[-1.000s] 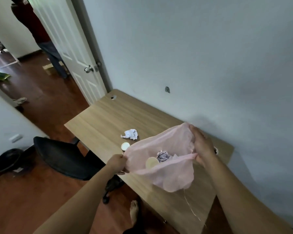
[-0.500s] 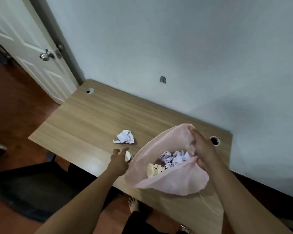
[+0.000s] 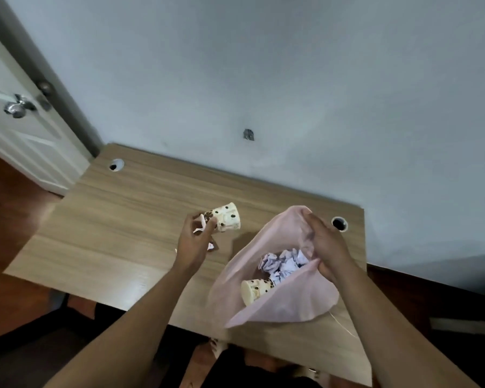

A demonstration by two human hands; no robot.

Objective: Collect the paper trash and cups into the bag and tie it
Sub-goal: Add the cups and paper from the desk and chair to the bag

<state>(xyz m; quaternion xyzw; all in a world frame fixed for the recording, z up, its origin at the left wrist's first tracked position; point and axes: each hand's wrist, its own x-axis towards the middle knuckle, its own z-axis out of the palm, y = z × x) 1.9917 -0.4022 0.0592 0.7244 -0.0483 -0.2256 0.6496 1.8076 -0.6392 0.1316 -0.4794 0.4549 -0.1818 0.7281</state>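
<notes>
Pink bag [image 3: 291, 305] rim pinched in right hand [image 3: 326, 247] fingers; left hand [image 3: 192, 245] fingers clasp a spotted paper cup [image 3: 226, 221]

Desk [image 3: 109, 219] left bare; bag [image 3: 291, 303] (mouth open) blocks right.

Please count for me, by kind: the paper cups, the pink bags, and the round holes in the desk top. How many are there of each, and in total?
Paper cups: 2, the held cup in the left hand and the bagged cup.
Pink bags: 1, the pink bag, gripped by the right hand.
Round desk holes: 2, the door-side hole and the bag-side hole.
Total: 5.
</notes>
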